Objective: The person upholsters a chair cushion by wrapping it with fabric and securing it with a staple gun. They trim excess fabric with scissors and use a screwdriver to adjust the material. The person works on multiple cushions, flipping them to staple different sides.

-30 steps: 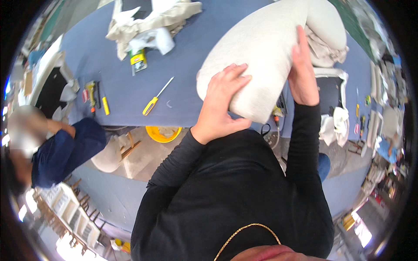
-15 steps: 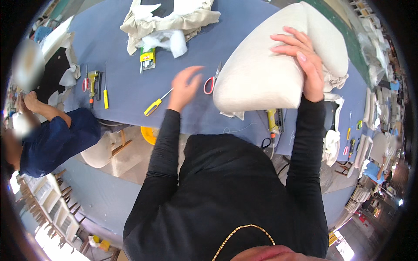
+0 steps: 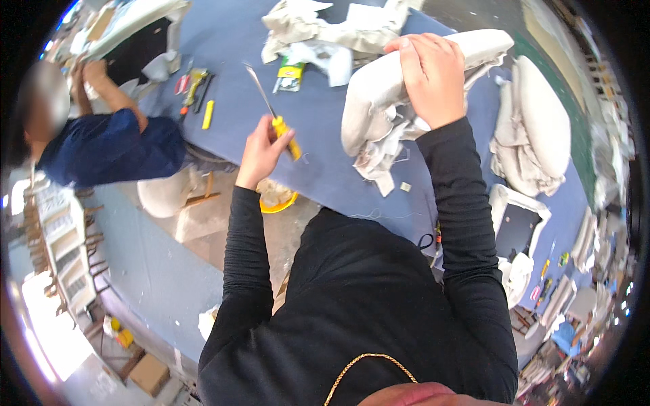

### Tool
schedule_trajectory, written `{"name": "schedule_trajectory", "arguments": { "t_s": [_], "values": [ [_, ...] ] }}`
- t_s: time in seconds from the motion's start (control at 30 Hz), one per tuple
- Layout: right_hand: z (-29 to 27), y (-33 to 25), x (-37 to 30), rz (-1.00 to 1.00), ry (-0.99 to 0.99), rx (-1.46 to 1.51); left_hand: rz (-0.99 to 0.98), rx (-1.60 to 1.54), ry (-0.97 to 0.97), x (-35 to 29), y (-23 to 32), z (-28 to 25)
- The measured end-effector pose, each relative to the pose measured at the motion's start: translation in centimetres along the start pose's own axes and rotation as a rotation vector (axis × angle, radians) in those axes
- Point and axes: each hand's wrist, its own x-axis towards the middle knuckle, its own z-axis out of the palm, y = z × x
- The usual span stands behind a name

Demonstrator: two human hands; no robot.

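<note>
My left hand [image 3: 259, 150] is closed round the yellow handle of a screwdriver [image 3: 290, 143], its metal shaft slanting up to the left above the table. My right hand [image 3: 437, 78] grips the top of a beige upholstered cushion [image 3: 369, 95]. It stands tipped on the table, and its underside with loose, ragged fabric edges faces me. A second beige cushion [image 3: 547, 128] lies to the right of it, with bunched cloth along its side. The screwdriver is apart from the cushion.
The blue-covered table [image 3: 318, 152] bears a beige fabric-covered frame [image 3: 365, 34] with white wadding and a yellow-green packet [image 3: 290, 73]. At left a co-worker in a dark shirt [image 3: 115, 145] handles another frame. A yellow basin [image 3: 279, 203] stands below the table edge.
My left hand has taken up the screwdriver from the table. My right hand has tipped up one cushion, apart from the other. The whole view has also turned.
</note>
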Motion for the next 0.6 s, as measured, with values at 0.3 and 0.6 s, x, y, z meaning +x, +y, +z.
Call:
{"name": "schedule_trajectory", "arguments": {
  "t_s": [0.3, 0.6],
  "values": [
    [3.6, -1.7, 1.5, -0.026, -0.047, -0.067, 0.553, 0.083, 0.135, -0.2, 26.7, -10.1],
    [2.6, -4.0, 0.3, -0.017, 0.196, 0.065, 0.537, 0.083, 0.284, -2.6, 28.7, -8.4]
  ]
}}
